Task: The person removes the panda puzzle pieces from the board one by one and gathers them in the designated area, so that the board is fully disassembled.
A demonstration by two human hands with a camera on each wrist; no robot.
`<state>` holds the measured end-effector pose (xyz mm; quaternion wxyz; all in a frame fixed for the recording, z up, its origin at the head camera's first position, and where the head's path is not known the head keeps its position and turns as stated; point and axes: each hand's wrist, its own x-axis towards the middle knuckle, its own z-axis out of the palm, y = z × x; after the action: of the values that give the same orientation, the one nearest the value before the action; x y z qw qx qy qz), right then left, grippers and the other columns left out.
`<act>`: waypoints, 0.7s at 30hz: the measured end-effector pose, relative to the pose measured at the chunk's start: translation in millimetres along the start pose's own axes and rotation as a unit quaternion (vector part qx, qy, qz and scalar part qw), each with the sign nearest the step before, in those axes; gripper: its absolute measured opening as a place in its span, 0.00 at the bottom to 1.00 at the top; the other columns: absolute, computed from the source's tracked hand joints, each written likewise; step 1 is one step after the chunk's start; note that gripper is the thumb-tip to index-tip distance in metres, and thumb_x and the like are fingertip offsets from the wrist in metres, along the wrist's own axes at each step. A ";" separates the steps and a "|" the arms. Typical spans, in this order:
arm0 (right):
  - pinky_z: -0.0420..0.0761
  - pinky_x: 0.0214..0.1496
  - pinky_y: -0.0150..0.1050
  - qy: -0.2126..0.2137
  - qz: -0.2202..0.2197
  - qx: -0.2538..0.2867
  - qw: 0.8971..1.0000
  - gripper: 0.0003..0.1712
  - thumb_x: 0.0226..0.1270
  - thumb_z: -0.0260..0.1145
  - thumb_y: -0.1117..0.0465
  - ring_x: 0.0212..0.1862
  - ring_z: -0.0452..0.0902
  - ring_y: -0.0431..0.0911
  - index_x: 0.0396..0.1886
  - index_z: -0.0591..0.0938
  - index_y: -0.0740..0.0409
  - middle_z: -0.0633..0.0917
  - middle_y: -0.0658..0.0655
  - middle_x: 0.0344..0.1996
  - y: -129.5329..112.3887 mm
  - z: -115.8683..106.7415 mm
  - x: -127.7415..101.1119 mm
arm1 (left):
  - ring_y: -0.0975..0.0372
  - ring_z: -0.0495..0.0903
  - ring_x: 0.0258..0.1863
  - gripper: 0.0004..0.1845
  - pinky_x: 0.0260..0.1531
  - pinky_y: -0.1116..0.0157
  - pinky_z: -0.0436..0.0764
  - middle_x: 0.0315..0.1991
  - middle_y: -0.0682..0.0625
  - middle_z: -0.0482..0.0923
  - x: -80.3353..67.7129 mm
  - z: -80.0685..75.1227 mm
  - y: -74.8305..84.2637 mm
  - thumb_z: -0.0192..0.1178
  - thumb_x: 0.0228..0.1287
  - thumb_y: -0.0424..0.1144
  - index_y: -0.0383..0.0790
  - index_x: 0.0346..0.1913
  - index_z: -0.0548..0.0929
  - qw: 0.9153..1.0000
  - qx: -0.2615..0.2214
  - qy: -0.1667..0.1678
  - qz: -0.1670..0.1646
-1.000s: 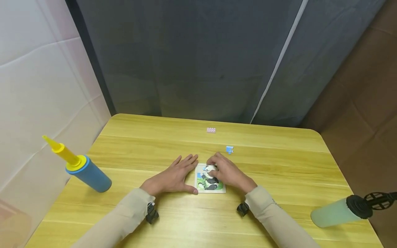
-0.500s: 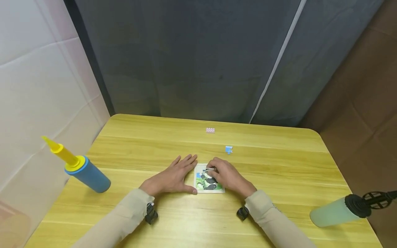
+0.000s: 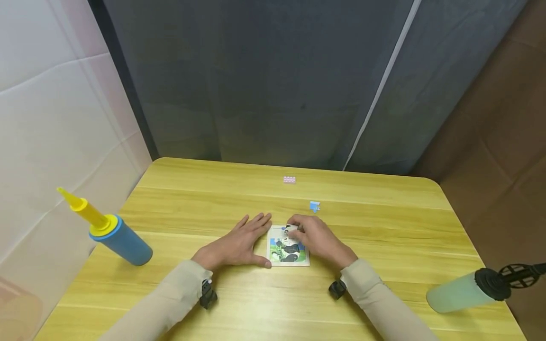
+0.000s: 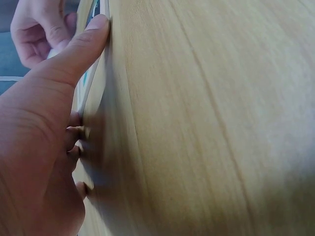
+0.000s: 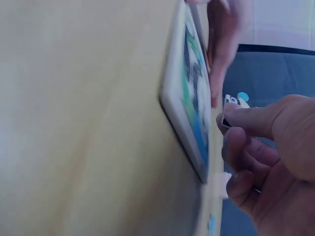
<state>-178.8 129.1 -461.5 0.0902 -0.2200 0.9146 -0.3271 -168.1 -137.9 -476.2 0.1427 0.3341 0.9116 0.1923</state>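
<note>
Right hand (image 3: 317, 240) has its fingertips pinching a small puzzle piece (image 3: 290, 230) with a bit of the panda's white-and-black face on it, held right over the top edge of the panda puzzle board (image 3: 288, 250). From the right wrist cam you can see the thumb and index finger curled tight around that piece (image 5: 235, 102), with the other fingers tucked under. Can't tell whether the piece is actually touching the board or sitting just above it.

Left hand (image 3: 236, 245) is flat on the wooden table (image 3: 384, 237), fingers straight and together, thumb stretched out along the left edge of the board and pressing against it. The left wrist cam backs that up: thumb tip is right on the board's rim (image 4: 97, 59).

The board sits in the middle of the table, near the front edge, between the 2 hands, with most of the panda picture filled in.

Further out: 1 loose blue puzzle piece (image 3: 314, 206) lies just past the right hand, and a small pink piece (image 3: 289, 179) is farther back toward the grey curtain (image 3: 277, 80). A blue-and-yellow hand pump (image 3: 106, 228) lies at the left edge of the table, and a pale green pump with a black handle (image 3: 473, 289) at the right edge, both well apart from the hands.
</note>
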 end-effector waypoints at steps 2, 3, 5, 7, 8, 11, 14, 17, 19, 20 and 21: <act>0.82 0.41 0.36 0.014 0.000 -0.006 1.000 0.13 0.78 0.69 0.58 0.36 0.80 0.38 0.57 0.89 0.53 0.92 0.51 0.44 1.3 -6.0 0.5 | 0.47 0.43 0.90 0.64 0.88 0.40 0.41 0.89 0.43 0.43 0.1 0.2 0.1 0.69 0.60 0.73 0.35 0.85 0.56 1.000 0.001 0.001 -0.001; 0.81 0.41 0.36 0.022 -0.002 -0.012 1.000 0.14 0.78 0.68 0.58 0.36 0.79 0.38 0.58 0.89 0.53 0.92 0.52 0.46 2.4 -9.1 0.8 | 0.47 0.43 0.90 0.64 0.88 0.40 0.41 0.89 0.43 0.43 0.2 0.3 0.1 0.69 0.60 0.73 0.35 0.85 0.56 1.000 0.002 0.001 -0.001; 0.78 0.37 0.34 0.035 -0.006 -0.026 0.999 0.15 0.79 0.67 0.58 0.34 0.77 0.38 0.59 0.89 0.56 0.93 0.54 0.46 5.6 -15.3 1.6 | 0.47 0.43 0.89 0.64 0.88 0.40 0.41 0.89 0.43 0.44 0.3 0.5 0.3 0.69 0.60 0.73 0.35 0.85 0.56 1.000 0.003 0.001 -0.002; 0.77 0.36 0.34 0.043 -0.001 -0.035 0.998 0.16 0.80 0.66 0.58 0.33 0.76 0.39 0.60 0.89 0.56 0.93 0.54 0.48 8.9 -21.5 1.8 | 0.47 0.43 0.89 0.64 0.88 0.40 0.40 0.89 0.43 0.44 0.2 0.3 0.2 0.69 0.60 0.74 0.35 0.85 0.56 1.000 0.005 0.001 -0.002; 0.77 0.37 0.35 0.048 0.001 -0.040 0.998 0.16 0.80 0.66 0.58 0.33 0.76 0.40 0.60 0.88 0.56 0.93 0.55 0.49 11.2 -24.0 2.4 | 0.47 0.43 0.89 0.64 0.88 0.40 0.40 0.89 0.43 0.44 0.2 0.2 0.2 0.69 0.60 0.74 0.36 0.85 0.56 1.000 0.006 0.001 -0.002; 0.79 0.40 0.38 0.060 0.013 -0.049 0.997 0.16 0.81 0.65 0.58 0.36 0.78 0.42 0.60 0.88 0.56 0.92 0.56 0.51 18.1 -31.1 3.5 | 0.47 0.43 0.89 0.64 0.88 0.40 0.40 0.89 0.43 0.43 0.2 0.2 0.3 0.68 0.60 0.74 0.36 0.86 0.55 1.000 0.008 0.000 -0.001; 0.82 0.46 0.43 0.076 0.027 -0.051 0.995 0.16 0.81 0.65 0.58 0.41 0.80 0.45 0.60 0.88 0.57 0.91 0.58 0.56 26.5 -37.1 5.2 | 0.47 0.43 0.90 0.64 0.88 0.40 0.40 0.89 0.43 0.43 0.2 0.4 0.2 0.68 0.60 0.74 0.36 0.86 0.55 1.000 0.007 -0.001 0.000; 0.84 0.48 0.46 0.087 0.045 -0.046 0.994 0.16 0.81 0.65 0.59 0.43 0.82 0.48 0.61 0.88 0.58 0.90 0.60 0.57 34.4 -43.6 6.4 | 0.48 0.43 0.90 0.64 0.88 0.40 0.40 0.89 0.44 0.42 -0.1 0.6 0.3 0.68 0.60 0.74 0.36 0.86 0.54 1.000 0.007 -0.003 0.000; 0.86 0.51 0.50 0.093 0.055 -0.049 0.993 0.17 0.81 0.64 0.59 0.47 0.85 0.51 0.62 0.87 0.58 0.90 0.61 0.59 39.5 -47.8 7.3 | 0.48 0.42 0.90 0.64 0.88 0.41 0.40 0.89 0.44 0.42 -0.3 0.6 0.6 0.68 0.60 0.74 0.37 0.86 0.54 1.000 0.009 -0.005 -0.001; 0.86 0.53 0.52 0.096 0.058 -0.051 0.992 0.17 0.82 0.64 0.60 0.50 0.86 0.52 0.63 0.86 0.59 0.89 0.62 0.60 41.9 -50.0 7.5 | 0.48 0.42 0.90 0.64 0.88 0.40 0.40 0.89 0.44 0.42 -0.5 0.6 0.5 0.68 0.60 0.73 0.36 0.86 0.54 1.000 0.009 -0.004 0.000; 0.87 0.56 0.54 0.099 0.062 -0.053 0.992 0.17 0.82 0.64 0.61 0.52 0.87 0.54 0.64 0.86 0.59 0.88 0.63 0.60 44.2 -52.1 8.1 | 0.47 0.43 0.90 0.64 0.88 0.40 0.40 0.89 0.43 0.43 -0.6 0.6 0.6 0.68 0.60 0.73 0.36 0.86 0.54 1.000 0.008 -0.002 0.001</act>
<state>-217.2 185.0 -449.8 0.0076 -0.1339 0.9469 -0.2922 -167.1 -137.8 -476.4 0.1421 0.3367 0.9124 0.1844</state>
